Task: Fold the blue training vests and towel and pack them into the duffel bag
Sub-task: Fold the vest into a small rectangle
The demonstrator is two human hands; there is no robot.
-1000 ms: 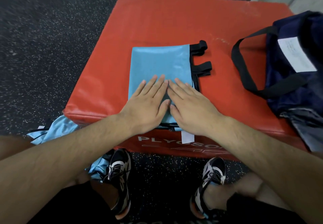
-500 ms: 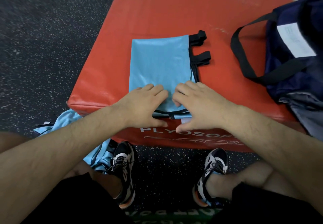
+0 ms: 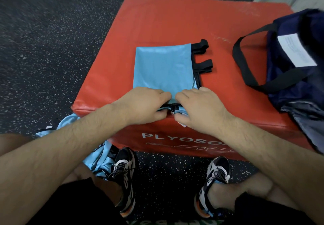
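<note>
So the light-blue shiny folded training vest (image 3: 163, 67) is lying flat on top of the red padded vinyl plyo box (image 3: 157, 23), folded into a tall rectangle and sitting toward the near side. Its near end just reaches the box's front edge. Two black strap loops (image 3: 204, 65) stick out of its right side up near the far end, and black trim runs down that same side.

Both hands are on the near end of it. The left hand (image 3: 145, 105) has its fingers curled over the top of the fabric with the thumb tucked underneath at the box's edge, so it's pinching the vest. The right hand (image 3: 201, 109) is doing the same thing just beside it, and the two nearly touch. A bit of black trim shows in the gap between them.

Over on the right side of the box sits the navy-blue fabric duffel bag (image 3: 294, 67), well apart from the vest. It has a black webbing handle (image 3: 242, 67) looped out toward the middle and a white rectangular label (image 3: 296, 49) on its side. It's kinda blurry, can't tell if it's zipped.

Down on the black speckled rubber floor (image 3: 43, 40), a crumpled light-blue vest (image 3: 98, 161) is bunched by the left knee, touching the left black-and-white sneaker (image 3: 124, 172).
</note>
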